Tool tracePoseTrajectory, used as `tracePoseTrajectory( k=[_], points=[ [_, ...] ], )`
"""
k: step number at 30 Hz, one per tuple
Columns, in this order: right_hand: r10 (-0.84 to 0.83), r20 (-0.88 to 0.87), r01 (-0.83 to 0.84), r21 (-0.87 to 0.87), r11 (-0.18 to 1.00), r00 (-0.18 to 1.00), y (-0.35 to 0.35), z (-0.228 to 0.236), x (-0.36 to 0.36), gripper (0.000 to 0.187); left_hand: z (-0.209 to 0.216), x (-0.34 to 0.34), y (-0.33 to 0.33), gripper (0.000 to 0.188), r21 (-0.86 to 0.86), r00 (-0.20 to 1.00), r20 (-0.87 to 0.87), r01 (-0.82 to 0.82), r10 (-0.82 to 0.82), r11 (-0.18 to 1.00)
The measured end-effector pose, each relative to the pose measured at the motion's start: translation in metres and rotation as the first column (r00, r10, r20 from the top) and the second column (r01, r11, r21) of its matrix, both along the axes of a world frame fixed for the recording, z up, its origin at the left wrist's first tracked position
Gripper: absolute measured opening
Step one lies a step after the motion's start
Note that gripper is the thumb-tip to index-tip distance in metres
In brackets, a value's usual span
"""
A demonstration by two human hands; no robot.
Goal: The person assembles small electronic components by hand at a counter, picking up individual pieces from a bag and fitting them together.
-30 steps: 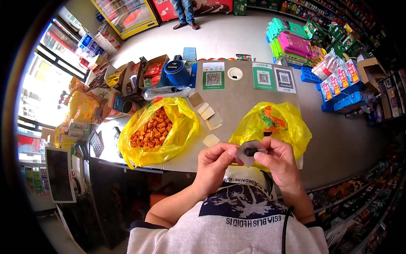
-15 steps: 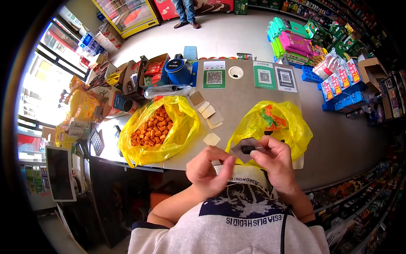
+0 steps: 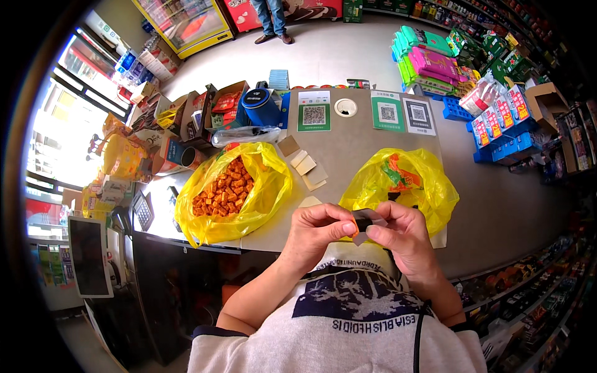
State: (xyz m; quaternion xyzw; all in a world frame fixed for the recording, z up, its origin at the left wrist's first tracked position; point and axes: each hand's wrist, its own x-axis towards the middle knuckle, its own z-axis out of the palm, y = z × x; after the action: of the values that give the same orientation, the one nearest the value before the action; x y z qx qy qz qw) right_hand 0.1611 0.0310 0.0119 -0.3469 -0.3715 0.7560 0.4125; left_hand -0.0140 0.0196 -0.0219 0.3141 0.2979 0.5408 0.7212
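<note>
In front of my chest, my right hand [image 3: 407, 236] pinches a thin greyish sheet [image 3: 375, 216] with a small black piece [image 3: 363, 224] on it. My left hand [image 3: 314, 231] meets it from the other side, thumb and fingertips closed on a small orange bit [image 3: 355, 227] against the black piece; what exactly the orange bit is, the fingers hide. Behind my right hand, an open yellow plastic bag [image 3: 438, 186] has an orange-and-green packet [image 3: 404, 177] inside. Left of my hands, another yellow bag [image 3: 270, 186] holds many orange-brown wrapped cubes [image 3: 224, 194].
Pale paper squares [image 3: 303, 164] lie on the grey counter [image 3: 348, 143] between the bags. Printed code cards [image 3: 314, 112] and a round white-rimmed hole [image 3: 346, 107] are farther back. A blue canister [image 3: 261, 105] and snack boxes stand back left. A person's legs [image 3: 270, 18] show beyond.
My left hand has moved right and up to the black piece, bringing the orange bit against it. The sheet has turned and folded somewhat in my right hand.
</note>
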Motion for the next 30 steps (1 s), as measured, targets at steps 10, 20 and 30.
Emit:
tracePoseTrajectory(
  k=[10,20,30],
  points=[
    [0.017,0.109,-0.025,0.072,0.997,0.994,0.000,-0.001,0.000,0.015,0.021,-0.015,0.009,0.012,0.032,0.954,-0.267,0.150,-0.136,0.988],
    [0.027,0.186,-0.046,0.100,0.994,0.982,0.001,-0.002,0.001,0.017,0.029,-0.022,0.015,0.011,0.036,0.891,-0.397,0.253,-0.219,0.967],
    [0.016,0.179,-0.035,0.103,0.994,0.984,0.003,0.000,0.000,0.017,0.042,-0.025,0.017,0.013,-0.017,0.903,-0.367,0.234,-0.224,0.972]
  ],
)
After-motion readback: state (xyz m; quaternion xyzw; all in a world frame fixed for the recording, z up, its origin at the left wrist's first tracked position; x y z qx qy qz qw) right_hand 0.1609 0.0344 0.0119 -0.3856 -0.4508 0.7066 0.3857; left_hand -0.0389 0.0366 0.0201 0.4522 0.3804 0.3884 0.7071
